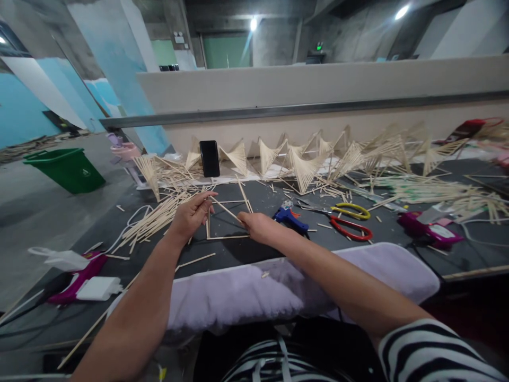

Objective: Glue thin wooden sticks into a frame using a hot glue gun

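A thin wooden stick [226, 208] slants between my two hands above the dark table. My left hand [192, 216] pinches its upper left end, and my right hand [256, 225] closes on its lower right end. Just under them lies a square frame of wooden sticks [222, 238], partly covered by my hands. A blue hot glue gun [292, 218] rests to the right of my right hand. Beyond it are scissors [350, 228] with one red and one yellow handle loop. Left of my left hand spreads a pile of loose sticks [155, 223].
Several twisted stick models [304, 167] line the back, with a black phone [209, 158] upright among them. Magenta power strips [81, 276] with plugs and cables sit at left and right. A lilac padded cloth [238, 297] covers the front edge. A green bin [67, 170] stands left.
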The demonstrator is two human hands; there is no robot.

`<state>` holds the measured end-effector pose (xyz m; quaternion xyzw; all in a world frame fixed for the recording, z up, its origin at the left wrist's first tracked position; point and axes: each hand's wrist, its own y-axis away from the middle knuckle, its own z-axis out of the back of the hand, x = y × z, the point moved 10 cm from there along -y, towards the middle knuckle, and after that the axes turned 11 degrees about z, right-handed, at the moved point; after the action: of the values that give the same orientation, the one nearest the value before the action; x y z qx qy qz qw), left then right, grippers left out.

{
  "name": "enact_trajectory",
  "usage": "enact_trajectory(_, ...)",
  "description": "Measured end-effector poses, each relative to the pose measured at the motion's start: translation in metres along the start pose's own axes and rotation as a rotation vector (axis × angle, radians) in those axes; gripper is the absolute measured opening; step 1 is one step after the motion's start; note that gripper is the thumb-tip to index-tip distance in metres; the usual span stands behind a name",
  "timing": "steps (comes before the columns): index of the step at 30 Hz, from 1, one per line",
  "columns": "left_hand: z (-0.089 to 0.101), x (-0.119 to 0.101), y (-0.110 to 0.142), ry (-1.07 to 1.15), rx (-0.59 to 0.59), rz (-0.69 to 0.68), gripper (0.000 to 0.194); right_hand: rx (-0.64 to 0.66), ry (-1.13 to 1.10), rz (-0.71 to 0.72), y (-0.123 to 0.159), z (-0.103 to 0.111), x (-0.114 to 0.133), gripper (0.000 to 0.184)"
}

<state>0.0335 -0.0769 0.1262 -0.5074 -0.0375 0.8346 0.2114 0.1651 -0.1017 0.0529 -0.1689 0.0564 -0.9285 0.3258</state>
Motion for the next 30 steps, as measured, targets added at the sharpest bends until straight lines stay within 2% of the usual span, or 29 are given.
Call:
enact_trajectory(14,0.011,-0.010,-0.003,-0.186,-0.039,-0.014,0.032,-0.011,-0.003,0.012,-0.001,0.002,0.002,0.015)
enact_trajectory(17,0.014,-0.011,-0.005,-0.259,-0.042,-0.022,0.030,-0.004,-0.088,-0.014,-0.001,0.001,0.000,0.017)
enact_trajectory(21,0.014,-0.012,-0.008,-0.312,-0.028,-0.035,0.030,0.002,-0.269,-0.062,0.005,0.007,-0.015,0.026)
enact_trajectory(24,0.014,-0.012,-0.009,-0.301,-0.026,-0.044,0.031,-0.159,-0.242,-0.112,0.018,0.037,-0.039,0.026)
enact_trajectory(26,0.014,-0.011,-0.009,-0.289,-0.023,-0.043,0.031,-0.215,-0.152,-0.153,0.030,0.050,-0.053,0.022)
enact_trajectory(28,0.013,-0.011,-0.010,-0.273,-0.009,-0.036,0.031,-0.181,-0.093,-0.173,0.039,0.049,-0.059,0.019)
enact_trajectory(30,0.012,-0.011,-0.010,-0.256,0.002,-0.028,0.031,-0.113,-0.086,-0.168,0.043,0.036,-0.058,0.019)
